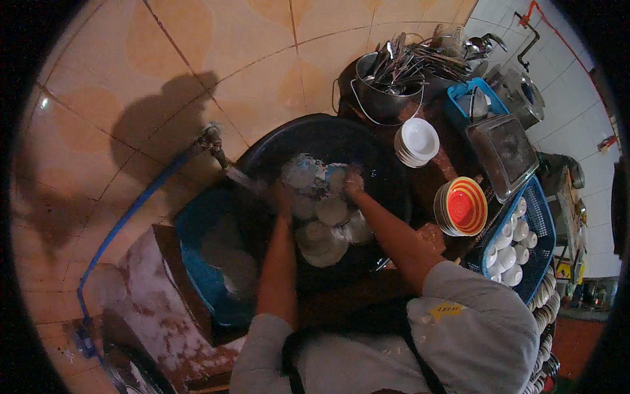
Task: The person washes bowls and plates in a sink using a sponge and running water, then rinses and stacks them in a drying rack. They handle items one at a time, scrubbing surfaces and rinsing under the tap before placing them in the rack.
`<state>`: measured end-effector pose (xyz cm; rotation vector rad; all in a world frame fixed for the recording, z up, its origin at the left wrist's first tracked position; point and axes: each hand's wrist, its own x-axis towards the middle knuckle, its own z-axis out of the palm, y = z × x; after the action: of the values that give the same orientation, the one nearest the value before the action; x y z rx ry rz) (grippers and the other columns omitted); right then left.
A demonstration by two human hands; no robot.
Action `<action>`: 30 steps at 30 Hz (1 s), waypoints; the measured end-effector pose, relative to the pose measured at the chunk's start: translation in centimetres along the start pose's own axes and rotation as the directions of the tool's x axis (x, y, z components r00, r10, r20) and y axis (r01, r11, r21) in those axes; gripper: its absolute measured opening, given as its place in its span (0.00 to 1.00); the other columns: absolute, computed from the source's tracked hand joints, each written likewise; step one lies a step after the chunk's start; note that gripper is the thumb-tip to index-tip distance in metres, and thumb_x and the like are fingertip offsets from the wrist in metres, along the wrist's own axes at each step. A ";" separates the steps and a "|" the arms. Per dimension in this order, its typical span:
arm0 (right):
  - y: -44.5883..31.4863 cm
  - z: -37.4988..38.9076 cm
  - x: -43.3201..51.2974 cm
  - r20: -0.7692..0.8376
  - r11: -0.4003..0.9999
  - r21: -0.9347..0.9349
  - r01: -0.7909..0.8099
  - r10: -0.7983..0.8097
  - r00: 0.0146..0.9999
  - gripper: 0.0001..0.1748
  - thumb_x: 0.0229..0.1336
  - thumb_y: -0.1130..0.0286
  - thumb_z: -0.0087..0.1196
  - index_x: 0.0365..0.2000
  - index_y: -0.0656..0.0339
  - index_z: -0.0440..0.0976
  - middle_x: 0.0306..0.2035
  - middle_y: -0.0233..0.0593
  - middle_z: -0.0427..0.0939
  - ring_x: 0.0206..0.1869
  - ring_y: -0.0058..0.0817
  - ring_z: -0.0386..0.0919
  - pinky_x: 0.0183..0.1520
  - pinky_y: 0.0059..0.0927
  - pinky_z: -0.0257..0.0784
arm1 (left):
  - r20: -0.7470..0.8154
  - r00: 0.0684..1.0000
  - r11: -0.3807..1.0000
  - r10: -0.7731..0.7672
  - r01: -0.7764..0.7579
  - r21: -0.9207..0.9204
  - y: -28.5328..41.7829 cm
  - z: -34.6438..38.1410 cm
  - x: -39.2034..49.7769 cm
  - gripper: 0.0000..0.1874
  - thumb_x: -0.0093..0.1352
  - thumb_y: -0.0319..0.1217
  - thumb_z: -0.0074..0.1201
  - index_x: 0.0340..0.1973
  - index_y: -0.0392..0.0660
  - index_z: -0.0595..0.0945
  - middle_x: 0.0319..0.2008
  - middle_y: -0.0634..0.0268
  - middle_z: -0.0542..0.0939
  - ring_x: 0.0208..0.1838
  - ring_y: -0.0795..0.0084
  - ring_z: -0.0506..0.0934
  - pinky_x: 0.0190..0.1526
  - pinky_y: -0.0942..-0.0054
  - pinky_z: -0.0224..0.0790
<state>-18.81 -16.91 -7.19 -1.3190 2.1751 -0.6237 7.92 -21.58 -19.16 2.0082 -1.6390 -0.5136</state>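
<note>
A large black basin (300, 123) lies before me with several pale, round dishes (322, 246) in it. My left hand (283, 198) is low in the basin, dim and blurred, beside a pale rounded dish (299, 176). Opposite it, my right hand (353, 182) is against a small pale item (336, 179), perhaps a cup or bowl. White and bluish foam or a scrubber lies between the hands; I cannot tell which. The fingers of both hands are too unclear to show a grip. A blurred stream of water (246, 181) runs from a tap (212, 140) at the basin's left rim.
At left stand a blue tub (189, 246) with dishes and a blue hose (133, 209). At right are a metal pot (389, 106) of cutlery, stacked white bowls (418, 140), striped orange bowls (460, 207), a glass baking dish (502, 152) and a blue basket (544, 236) of white cups.
</note>
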 end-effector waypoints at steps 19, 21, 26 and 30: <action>-2.8 -11.5 -7.7 -0.194 0.523 0.245 0.816 -0.798 0.570 0.16 0.50 0.74 0.66 0.28 0.59 0.65 0.33 0.43 0.67 0.36 0.44 0.67 0.40 0.37 0.66 | -0.305 0.918 0.890 0.254 -0.345 -0.299 14.3 -16.4 -14.3 0.21 0.66 0.35 0.62 0.52 0.41 0.77 0.49 0.48 0.78 0.57 0.45 0.74 0.60 0.55 0.65; -3.1 -13.2 -8.8 -0.321 0.512 0.292 0.808 -0.743 0.587 0.14 0.53 0.73 0.65 0.29 0.60 0.66 0.33 0.43 0.68 0.35 0.41 0.69 0.39 0.35 0.67 | -0.345 0.884 0.904 0.317 -0.392 -0.173 15.9 -18.2 -15.2 0.21 0.67 0.36 0.61 0.52 0.41 0.76 0.50 0.48 0.78 0.58 0.44 0.73 0.60 0.54 0.64; -4.3 -16.1 -10.9 -0.375 0.509 0.469 0.722 -0.626 0.684 0.12 0.66 0.67 0.55 0.32 0.64 0.67 0.36 0.42 0.77 0.38 0.28 0.74 0.42 0.30 0.70 | -0.489 0.793 0.872 0.363 -0.474 -0.121 22.0 -20.0 -16.5 0.18 0.70 0.35 0.56 0.52 0.40 0.74 0.52 0.48 0.76 0.58 0.44 0.71 0.59 0.54 0.63; -5.5 -17.1 -10.8 -0.574 0.281 0.565 0.776 -0.541 0.614 0.12 0.69 0.65 0.51 0.36 0.63 0.65 0.37 0.36 0.76 0.38 0.21 0.72 0.39 0.23 0.69 | -0.380 0.888 0.749 0.259 -0.433 -0.501 28.4 -20.8 -17.3 0.17 0.73 0.36 0.52 0.53 0.39 0.74 0.51 0.50 0.77 0.54 0.51 0.74 0.56 0.60 0.65</action>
<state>-21.78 -7.48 11.29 -1.6037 1.0176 -1.9508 -6.16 -6.25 14.04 1.2218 -1.4091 -0.4732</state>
